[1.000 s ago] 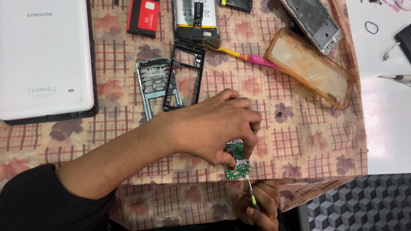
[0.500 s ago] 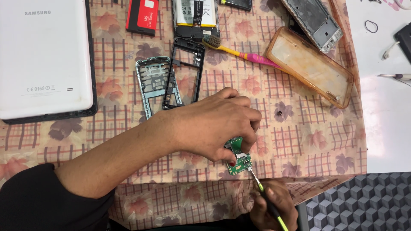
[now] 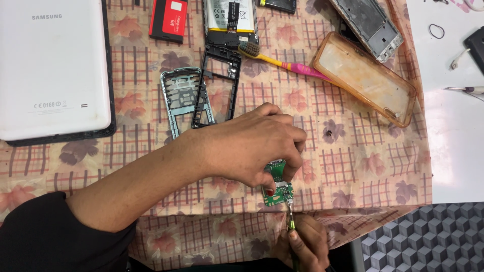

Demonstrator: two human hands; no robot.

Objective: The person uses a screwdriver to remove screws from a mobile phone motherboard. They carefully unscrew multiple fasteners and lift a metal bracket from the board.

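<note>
Left hand: the left hand (image 3: 252,146) reaches in from the lower left, fingers curled down and pinched on a small green circuit board (image 3: 278,184), pressing it to the cloth.
Circuit board: lies near the front edge of the table, partly hidden under the fingertips (only its lower half shows clearly).
Right hand: the right hand (image 3: 305,244) comes up from the bottom edge, closed around a thin screwdriver (image 3: 291,216) with a yellow-green shaft.
Screwdriver tip: touches the lower edge of the circuit board.
Surface: checked tablecloth (image 3: 353,166) with a leaf print, hanging over the front edge.
Phone frames: a silver-green frame (image 3: 179,95) and a black frame (image 3: 217,85) lie side by side, just beyond the left wrist.
Toothbrush: pink and yellow toothbrush (image 3: 285,63), bristles toward the black frame.
Clear case: yellowed phone case (image 3: 365,78), right of the toothbrush.
Tablet: white tablet (image 3: 50,65), back up, far left, well apart from the hands.
Batteries: a red-and-black battery (image 3: 169,19) and a larger white one (image 3: 229,15) at the top edge.
</note>
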